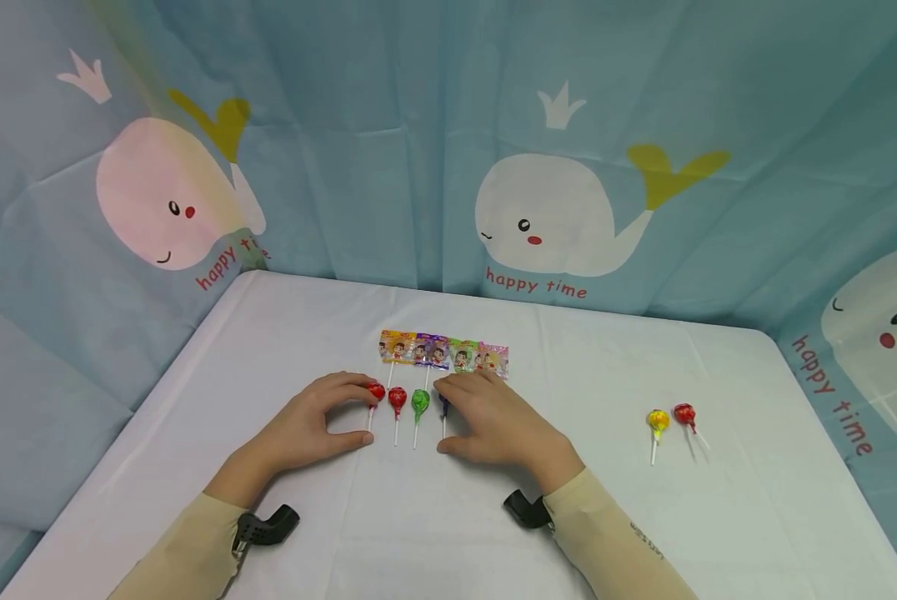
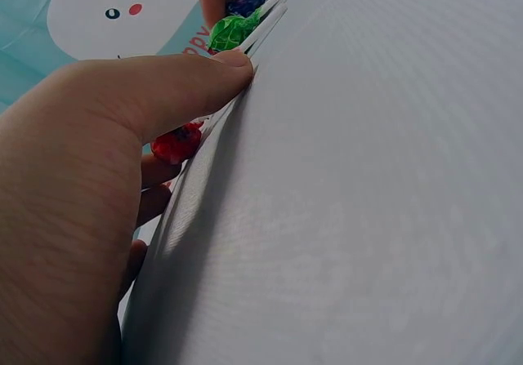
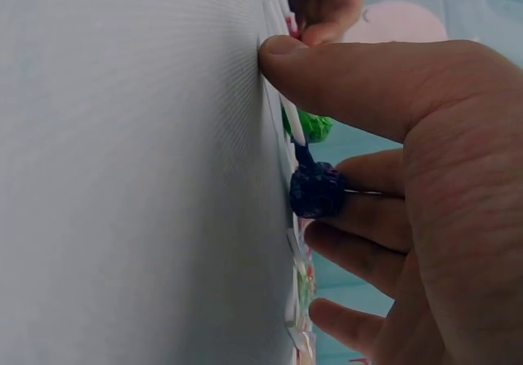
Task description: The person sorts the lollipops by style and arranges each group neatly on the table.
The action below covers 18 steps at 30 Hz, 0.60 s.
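Note:
Four lollipops lie side by side on a white table: a red lollipop (image 1: 376, 391) at the left end, another red lollipop (image 1: 397, 398), a green lollipop (image 1: 420, 402) and a dark blue lollipop (image 3: 317, 189). My left hand (image 1: 321, 425) rests at the left red one, fingertips at its wrapped head and thumb near the stick's lower end. At the opposite end, my right hand (image 1: 497, 421) reaches over the dark blue one, mostly covering it in the head view. The right wrist view shows its fingers against the candy and the thumb by the stick.
Behind the row lie flat wrapped candies in orange (image 1: 397, 346), purple (image 1: 431, 351), green (image 1: 463, 354) and pink (image 1: 496, 359), some with white sticks showing. Off to the right are a yellow lollipop (image 1: 658, 420) and a red lollipop (image 1: 684, 414). A whale-print curtain (image 1: 388, 192) hangs behind the table.

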Motion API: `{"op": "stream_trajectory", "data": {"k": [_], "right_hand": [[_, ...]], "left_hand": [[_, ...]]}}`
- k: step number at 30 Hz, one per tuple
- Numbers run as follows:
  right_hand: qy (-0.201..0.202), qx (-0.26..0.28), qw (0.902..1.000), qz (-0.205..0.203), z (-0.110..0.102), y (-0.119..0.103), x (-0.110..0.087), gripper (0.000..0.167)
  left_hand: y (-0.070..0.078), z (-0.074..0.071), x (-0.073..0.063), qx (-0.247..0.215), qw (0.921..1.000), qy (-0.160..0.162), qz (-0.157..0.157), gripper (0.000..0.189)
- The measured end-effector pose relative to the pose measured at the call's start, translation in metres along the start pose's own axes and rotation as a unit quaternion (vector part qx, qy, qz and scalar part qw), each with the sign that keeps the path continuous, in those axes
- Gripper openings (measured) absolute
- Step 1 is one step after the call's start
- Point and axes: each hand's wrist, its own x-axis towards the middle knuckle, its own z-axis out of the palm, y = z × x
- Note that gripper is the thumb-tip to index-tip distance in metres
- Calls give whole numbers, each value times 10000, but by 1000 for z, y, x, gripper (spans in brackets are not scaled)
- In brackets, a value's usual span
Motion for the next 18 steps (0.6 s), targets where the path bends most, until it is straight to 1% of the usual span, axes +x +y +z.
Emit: {"op": "stream_trajectory", "data": {"k": [5,12,18], "right_hand": [[32,23,10000,-3,-1,0,-1,80],[16,14,10000,-35,1,0,-2,80],[14,20,10000,-32,1,1,-2,82]], "left_hand": [[0,-1,1,21,10000,-21,17,49],[0,0,1,24,9999,60,89,49],[0,0,-1,30,10000,32,-4,49]]}}
